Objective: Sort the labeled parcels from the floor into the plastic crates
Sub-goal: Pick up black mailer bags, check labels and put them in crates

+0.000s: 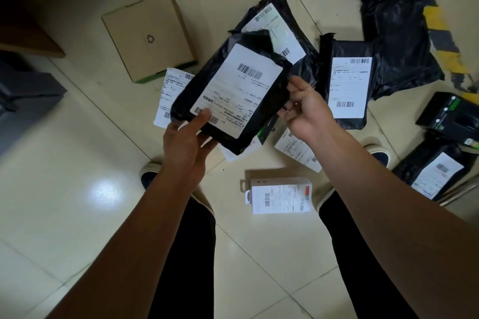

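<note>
Holding black parcel (233, 90), left hand (186, 137) gripping.

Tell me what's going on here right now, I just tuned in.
A person stands over parcels scattered on the tiled floor. The left hand grips the lower edge of a black labeled parcel, label up. The right hand is at its right edge; whether it touches is unclear. More black labeled bags, a cardboard box and a small white box lie on the floor. No crate is in view.
</note>
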A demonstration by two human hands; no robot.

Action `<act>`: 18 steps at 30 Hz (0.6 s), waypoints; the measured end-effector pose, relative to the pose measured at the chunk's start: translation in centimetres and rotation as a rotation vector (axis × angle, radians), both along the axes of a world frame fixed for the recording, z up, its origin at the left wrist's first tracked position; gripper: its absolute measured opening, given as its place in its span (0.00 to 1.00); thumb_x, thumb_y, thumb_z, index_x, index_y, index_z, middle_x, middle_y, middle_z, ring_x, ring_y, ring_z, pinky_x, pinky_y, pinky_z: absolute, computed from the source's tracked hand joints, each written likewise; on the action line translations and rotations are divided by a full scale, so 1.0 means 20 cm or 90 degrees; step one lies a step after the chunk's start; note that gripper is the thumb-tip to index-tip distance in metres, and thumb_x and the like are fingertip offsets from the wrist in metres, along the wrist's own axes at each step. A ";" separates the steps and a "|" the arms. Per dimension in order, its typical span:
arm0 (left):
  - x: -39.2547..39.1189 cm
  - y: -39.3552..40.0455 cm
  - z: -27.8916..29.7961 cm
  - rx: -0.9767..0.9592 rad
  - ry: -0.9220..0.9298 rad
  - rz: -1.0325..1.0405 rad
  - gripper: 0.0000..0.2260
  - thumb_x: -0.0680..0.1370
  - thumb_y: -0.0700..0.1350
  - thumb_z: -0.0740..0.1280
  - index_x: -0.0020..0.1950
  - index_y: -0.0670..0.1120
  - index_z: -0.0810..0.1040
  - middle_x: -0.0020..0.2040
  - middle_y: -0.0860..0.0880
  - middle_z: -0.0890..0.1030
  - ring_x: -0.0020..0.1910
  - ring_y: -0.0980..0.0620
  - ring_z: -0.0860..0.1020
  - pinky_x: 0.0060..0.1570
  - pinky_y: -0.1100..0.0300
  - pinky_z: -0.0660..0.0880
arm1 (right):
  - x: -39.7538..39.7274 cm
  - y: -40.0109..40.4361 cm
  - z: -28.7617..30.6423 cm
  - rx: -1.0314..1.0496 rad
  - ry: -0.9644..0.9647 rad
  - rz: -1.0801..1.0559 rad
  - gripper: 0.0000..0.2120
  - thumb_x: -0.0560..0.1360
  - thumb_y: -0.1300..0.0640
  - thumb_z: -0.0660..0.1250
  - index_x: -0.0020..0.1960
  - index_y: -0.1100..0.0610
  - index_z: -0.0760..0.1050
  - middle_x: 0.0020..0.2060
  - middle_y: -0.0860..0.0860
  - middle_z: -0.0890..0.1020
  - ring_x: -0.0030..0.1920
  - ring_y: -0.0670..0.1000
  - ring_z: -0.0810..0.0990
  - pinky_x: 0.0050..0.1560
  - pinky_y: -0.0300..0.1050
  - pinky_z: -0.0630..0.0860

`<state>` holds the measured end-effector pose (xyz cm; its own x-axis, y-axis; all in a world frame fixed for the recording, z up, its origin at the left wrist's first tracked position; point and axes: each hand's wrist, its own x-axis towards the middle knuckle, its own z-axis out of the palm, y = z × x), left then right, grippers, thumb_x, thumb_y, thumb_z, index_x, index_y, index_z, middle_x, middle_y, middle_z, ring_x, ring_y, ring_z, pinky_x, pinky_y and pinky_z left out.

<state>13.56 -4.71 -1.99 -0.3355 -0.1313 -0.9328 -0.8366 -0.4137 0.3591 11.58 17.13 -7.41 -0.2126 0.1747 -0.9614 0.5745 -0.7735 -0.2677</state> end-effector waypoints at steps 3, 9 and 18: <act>-0.02 -0.03 -0.01 -0.051 0.034 0.003 0.22 0.78 0.35 0.71 0.71 0.45 0.73 0.59 0.43 0.85 0.56 0.44 0.85 0.57 0.46 0.82 | 0.01 0.03 -0.09 0.052 -0.053 0.048 0.12 0.82 0.70 0.60 0.60 0.58 0.74 0.57 0.56 0.82 0.50 0.53 0.85 0.43 0.52 0.84; -0.06 -0.09 -0.05 -0.090 0.053 -0.025 0.21 0.79 0.35 0.71 0.71 0.46 0.74 0.60 0.44 0.85 0.57 0.46 0.85 0.58 0.46 0.82 | -0.07 0.06 -0.24 0.171 -0.148 0.182 0.20 0.77 0.56 0.73 0.66 0.60 0.74 0.55 0.54 0.81 0.51 0.52 0.81 0.54 0.51 0.82; -0.15 -0.22 -0.02 -0.107 0.056 -0.083 0.20 0.79 0.38 0.70 0.70 0.48 0.75 0.58 0.46 0.86 0.58 0.47 0.85 0.62 0.45 0.80 | -0.15 0.11 -0.52 0.253 -0.222 0.162 0.68 0.42 0.25 0.79 0.74 0.54 0.66 0.64 0.53 0.79 0.59 0.60 0.80 0.61 0.62 0.79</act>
<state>10.53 -9.14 -2.42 -0.4384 -0.2333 -0.8680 -0.8416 -0.2325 0.4875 8.60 19.36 -17.78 0.0213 0.5216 -0.8529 0.8350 -0.4784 -0.2717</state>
